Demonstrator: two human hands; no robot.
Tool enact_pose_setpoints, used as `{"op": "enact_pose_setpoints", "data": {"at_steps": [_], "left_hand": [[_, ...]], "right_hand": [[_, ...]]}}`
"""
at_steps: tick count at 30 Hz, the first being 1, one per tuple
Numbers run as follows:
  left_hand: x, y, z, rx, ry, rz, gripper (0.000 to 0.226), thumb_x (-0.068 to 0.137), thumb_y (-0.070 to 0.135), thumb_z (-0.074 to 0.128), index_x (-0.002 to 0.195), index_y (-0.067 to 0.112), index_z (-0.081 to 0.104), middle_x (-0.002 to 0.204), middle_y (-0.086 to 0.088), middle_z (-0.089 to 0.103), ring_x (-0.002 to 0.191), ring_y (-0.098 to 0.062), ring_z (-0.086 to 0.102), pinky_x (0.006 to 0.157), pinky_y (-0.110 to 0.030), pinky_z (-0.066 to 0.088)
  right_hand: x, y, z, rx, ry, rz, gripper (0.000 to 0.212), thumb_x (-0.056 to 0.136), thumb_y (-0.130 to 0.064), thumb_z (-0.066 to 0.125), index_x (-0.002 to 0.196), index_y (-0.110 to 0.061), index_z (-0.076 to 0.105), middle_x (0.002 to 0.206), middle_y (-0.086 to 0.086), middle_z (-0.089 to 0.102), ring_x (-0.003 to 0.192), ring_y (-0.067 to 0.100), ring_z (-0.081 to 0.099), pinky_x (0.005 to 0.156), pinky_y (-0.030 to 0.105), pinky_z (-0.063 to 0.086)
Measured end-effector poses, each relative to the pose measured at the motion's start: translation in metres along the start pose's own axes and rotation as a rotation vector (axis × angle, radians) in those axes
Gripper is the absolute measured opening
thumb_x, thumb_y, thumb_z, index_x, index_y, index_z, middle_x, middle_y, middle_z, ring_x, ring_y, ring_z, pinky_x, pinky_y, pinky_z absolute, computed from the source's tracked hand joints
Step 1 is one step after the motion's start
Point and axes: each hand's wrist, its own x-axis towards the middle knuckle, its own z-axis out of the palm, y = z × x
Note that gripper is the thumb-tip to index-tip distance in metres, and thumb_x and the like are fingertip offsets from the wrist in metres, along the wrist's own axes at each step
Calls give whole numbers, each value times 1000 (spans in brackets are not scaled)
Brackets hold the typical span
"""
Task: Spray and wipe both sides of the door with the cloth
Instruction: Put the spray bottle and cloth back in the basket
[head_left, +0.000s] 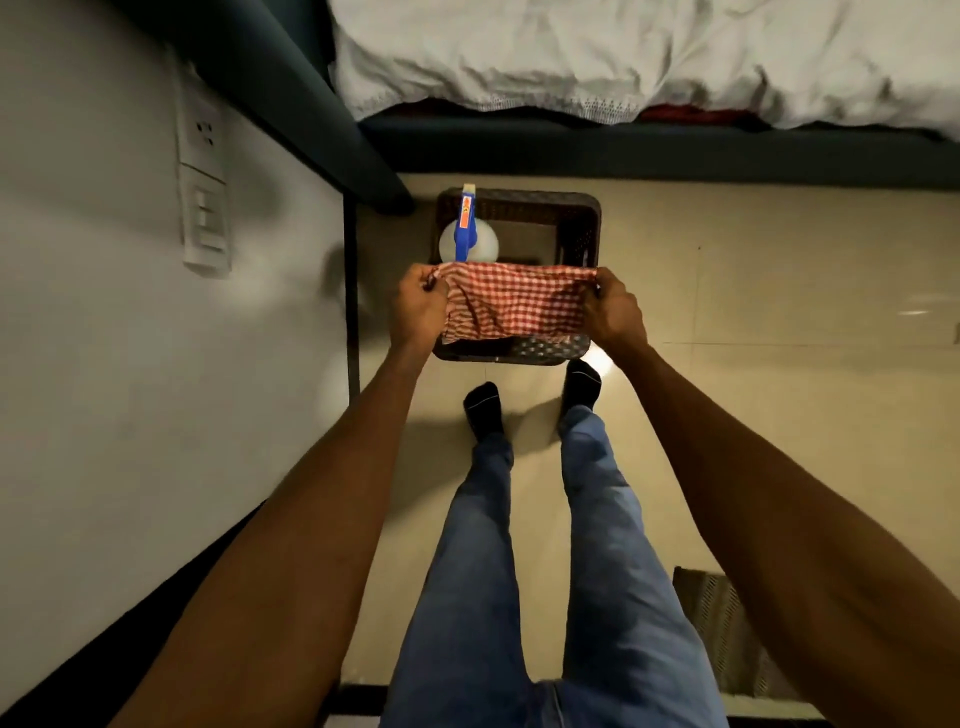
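I am standing over a dark woven basket (581, 223) that sits on the pale floor (753, 291) just in front of my 2 socked feet (484, 408), and I hold the red-and-white checked cloth (514, 304) stretched out above its near half. My left hand (418, 306) has its fingers curled round the cloth's left corner, bunching it, and my right hand (613, 309) pinches the right corner the same way, so both hands are clamped on the cloth and kept well apart with the fabric drawn between them; its lower edge sags toward the basket's near rim. Inside the basket, at its far left corner, stands the spray bottle (467, 241), white-bodied with a blue trigger head, upright and just beyond the cloth's top edge. To my left is a white wall (104, 338) with a socket and switch plate (203, 176). Ahead, past the basket, a bed (623, 57) with a rumpled white sheet runs across the top on a dark frame
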Motion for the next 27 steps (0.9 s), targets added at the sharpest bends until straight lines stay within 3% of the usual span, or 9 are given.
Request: {"op": "enact_pose_setpoints", "data": {"at_steps": [4, 8, 13, 17, 19, 21, 22, 24, 27], "left_hand": [[7, -5, 4, 40, 7, -64, 25, 101, 24, 57, 120, 8, 63, 108, -4, 69, 94, -21, 68, 77, -35, 60], [-1, -14, 0, 127, 13, 6, 25, 101, 22, 56, 118, 5, 63, 104, -3, 62, 96, -17, 61, 64, -20, 46], [3, -19, 2, 98, 0, 29, 28, 104, 23, 53, 124, 5, 59, 112, -4, 62, 100, -17, 61, 64, -17, 46], [10, -16, 11, -62, 55, -16, 27, 103, 22, 57, 126, 8, 58, 121, -8, 66, 107, -21, 66, 64, -18, 50], [5, -18, 14, -61, 83, 41, 27, 102, 16, 58, 128, 8, 57, 124, -7, 62, 107, -17, 63, 67, -10, 49], [-7, -29, 16, 104, 134, 215, 26, 101, 12, 58, 126, 4, 59, 125, -12, 60, 106, -16, 60, 72, -5, 47], [-12, -39, 17, 204, 131, 325, 26, 101, 13, 57, 124, 3, 60, 124, -14, 60, 106, -20, 61, 78, -9, 49], [-19, -59, 19, 450, 60, 516, 29, 101, 18, 56, 125, 3, 61, 124, -17, 61, 109, -29, 62, 87, -34, 56], [-15, -76, 22, 779, -73, 699, 47, 97, 24, 62, 140, 7, 55, 140, -17, 57, 129, -37, 53, 106, -52, 44]], "right_hand": [[11, 0, 0, -123, -96, 13, 36, 104, -16, 41, 138, -7, 49, 133, 22, 60, 118, 42, 58, 97, 45, 48], [0, 4, -2, -127, -118, 24, 45, 102, -25, 41, 143, -10, 47, 139, 19, 57, 122, 39, 56, 98, 41, 46], [-2, 0, 3, -82, -79, 69, 42, 104, -20, 39, 145, -12, 45, 143, 17, 54, 126, 39, 54, 104, 46, 45], [10, -2, 5, 72, -11, 113, 39, 105, -18, 37, 141, -11, 47, 141, 15, 56, 125, 36, 55, 106, 50, 47], [11, 0, 10, 78, 13, 71, 38, 105, -20, 41, 142, -10, 46, 140, 15, 56, 122, 35, 57, 104, 48, 49], [5, 6, 16, 11, 67, -32, 42, 102, -20, 48, 143, -10, 44, 138, 16, 53, 120, 33, 56, 99, 44, 50], [0, 10, 19, -57, 91, -89, 45, 100, -20, 51, 143, -10, 44, 138, 17, 52, 120, 33, 53, 97, 43, 48], [-12, 18, 25, -258, 75, -199, 47, 98, -23, 56, 143, -14, 47, 140, 15, 50, 124, 35, 47, 99, 44, 45], [-23, 30, 34, -590, -66, -377, 50, 98, -31, 57, 146, -18, 49, 148, 10, 49, 140, 36, 36, 111, 52, 36]]}}
